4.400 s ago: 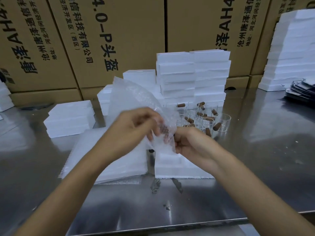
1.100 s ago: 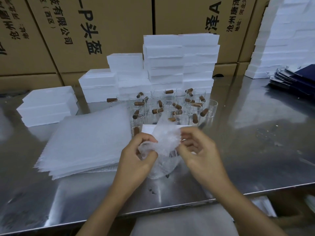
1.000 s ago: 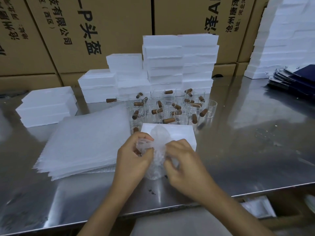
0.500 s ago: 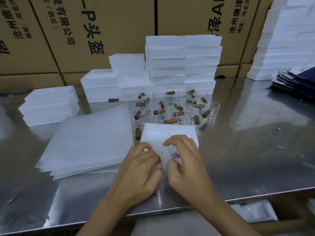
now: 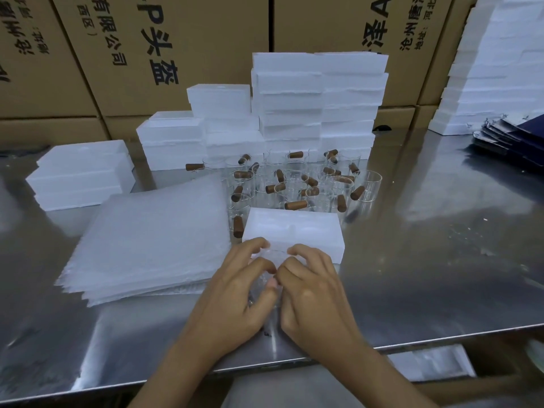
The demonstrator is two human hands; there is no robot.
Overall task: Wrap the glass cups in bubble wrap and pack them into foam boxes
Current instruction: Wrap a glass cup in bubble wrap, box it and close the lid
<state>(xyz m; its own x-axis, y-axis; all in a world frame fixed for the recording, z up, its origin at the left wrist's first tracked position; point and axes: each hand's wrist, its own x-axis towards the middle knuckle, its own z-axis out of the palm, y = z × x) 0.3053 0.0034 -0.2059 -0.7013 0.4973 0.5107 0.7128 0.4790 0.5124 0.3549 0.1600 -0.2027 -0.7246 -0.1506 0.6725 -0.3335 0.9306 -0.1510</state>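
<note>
Head view: wrapped glass cup (image 5: 269, 282) on the tabletop (image 5: 426, 260) near its front edge, just before the open foam box (image 5: 294, 231). Left hand (image 5: 235, 293) and right hand (image 5: 312, 293) curled round the bundle, pinching bubble wrap closed. Likely light, fragile, slippery film over hard glass; best cradled round the body, not squeezed at loose ends.

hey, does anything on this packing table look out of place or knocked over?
Nothing looks broken or spilled. The one odd thing: a glass cup at the cluster's far left edge seems to lie on its side, brown handle pointing left, while the rest stand upright. Both hands grip the wrapped bundle.
</note>
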